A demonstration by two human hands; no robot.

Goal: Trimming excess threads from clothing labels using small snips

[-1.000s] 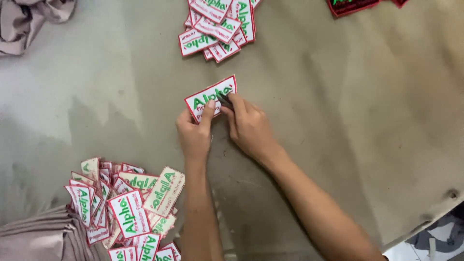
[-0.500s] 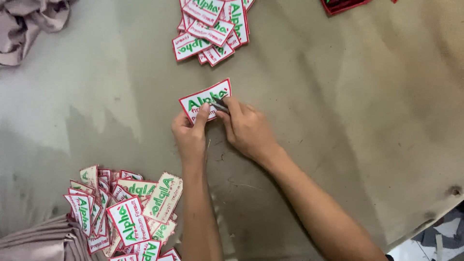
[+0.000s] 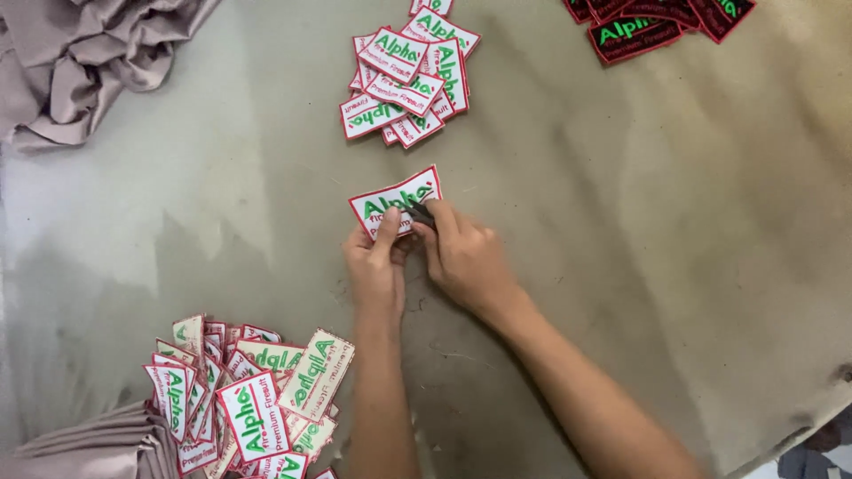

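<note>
Patch (image 3: pixel 390 200), white with a red border and green lettering, sits just above the middle of the grey table (image 3: pixel 674 222), its long side tilted so the right end rises toward one o'clock. Left hand (image 3: pixel 376 270) pinches the lower left edge of it, thumb on top. Right hand (image 3: pixel 463 255) is closed on a small dark tool (image 3: pixel 422 213), whose tip meets the right part of the patch face; what kind of tool it is cannot be made out. Both hands touch each other below the patch, forearms running down toward six and five o'clock.

At twelve o'clock from the patch, near but apart, lies a loose pile of white patches (image 3: pixel 406 75) of the same kind, overlapping at many angles. At seven o'clock, well apart, a bigger heap of white patches (image 3: pixel 253 399) spreads by the lower edge, some face down. At one to two o'clock, along the top edge, lie dark red patches (image 3: pixel 652 25) with green lettering. Crumpled pinkish-grey cloth (image 3: pixel 93 53) fills the ten o'clock corner, and folded cloth (image 3: pixel 98 443) of the same colour sits at eight o'clock beside the heap.
</note>
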